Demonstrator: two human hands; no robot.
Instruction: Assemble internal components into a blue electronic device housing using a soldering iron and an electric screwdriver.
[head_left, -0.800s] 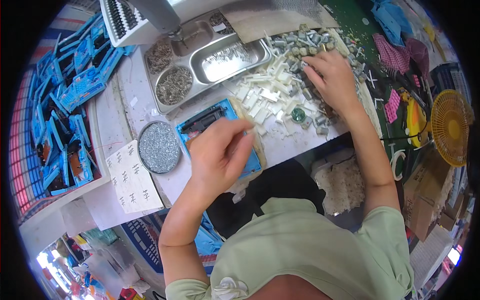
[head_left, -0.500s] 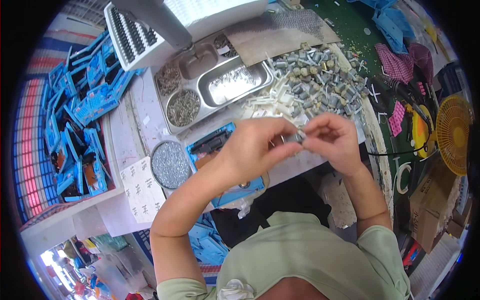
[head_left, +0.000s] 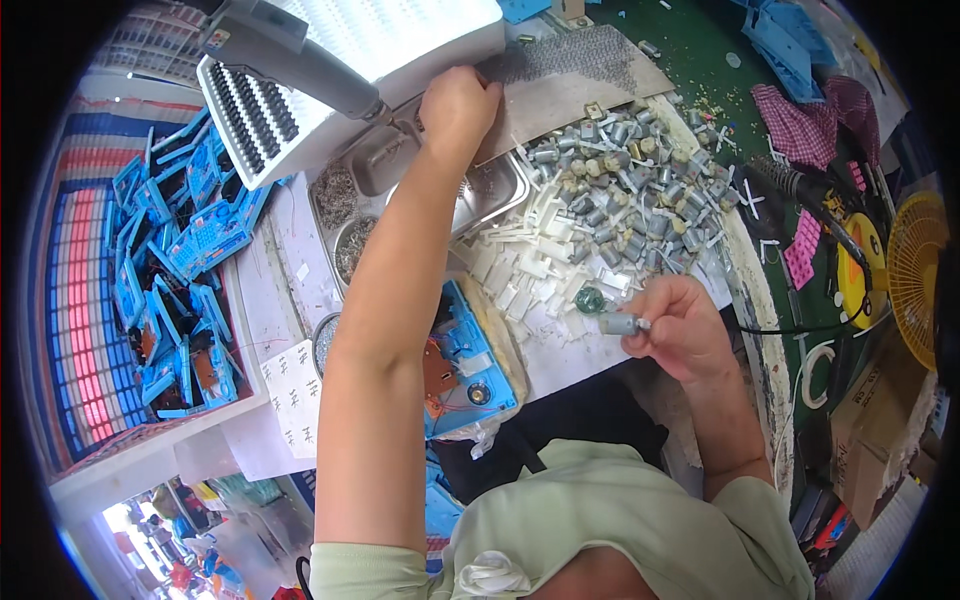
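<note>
In my right hand (head_left: 680,325) a small grey cylindrical motor (head_left: 620,323) is pinched between thumb and fingers, lying sideways over the near edge of the pile. My left hand (head_left: 458,112) reaches to the far end of the metal tray (head_left: 515,200), over a compartment of small parts. Its fingers curl downward; the fingertips and anything between them are hidden. Beneath my left forearm, partly covered, lies an open blue plastic housing (head_left: 500,375) with a brown circuit board (head_left: 438,368) and wires. Beside the motor sits a small round green thing (head_left: 590,298).
Many motors (head_left: 640,190) and white plastic pieces (head_left: 540,250) are heaped at the middle right. A power screwdriver (head_left: 330,80) hangs before a white foam block (head_left: 400,40). Blue housings (head_left: 205,235) fill a crate at left. A yellow fan (head_left: 915,270) stands at right.
My hands were together over the table's middle. My left hand has moved far forward to the tray; my right has lowered slightly, keeping the motor, which now shows clearly.
</note>
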